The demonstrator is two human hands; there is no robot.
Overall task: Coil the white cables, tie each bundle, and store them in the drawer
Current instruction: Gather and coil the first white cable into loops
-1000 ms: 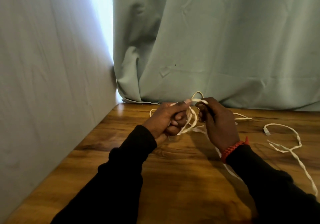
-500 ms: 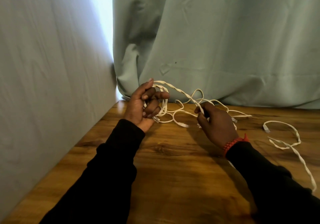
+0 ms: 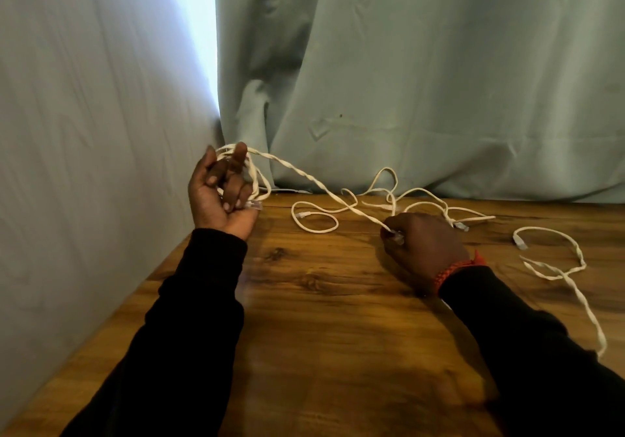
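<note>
Hands now pulled apart vs 0.5 s ago, twisted white cable (image 3: 304, 174) stretched between them, mid-frame.
Coiling step: left hand (image 3: 221, 196) fingers half-curled thru loops; right hand (image 3: 422, 244) pinches cable. Next: wrap another loop; other cable (image 3: 554, 260) lies right on table (image 3: 338, 335).

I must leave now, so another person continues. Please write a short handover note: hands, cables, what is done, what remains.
Left hand: raised, holds a few coiled loops of twisted white cable.
Right hand: low over the wooden table, pinches the same cable's free run.
Loose white cables lie behind; another cable at right.
Done: coil begun.
Left: finish coiling, tie all, store. No drawer in view.
</note>
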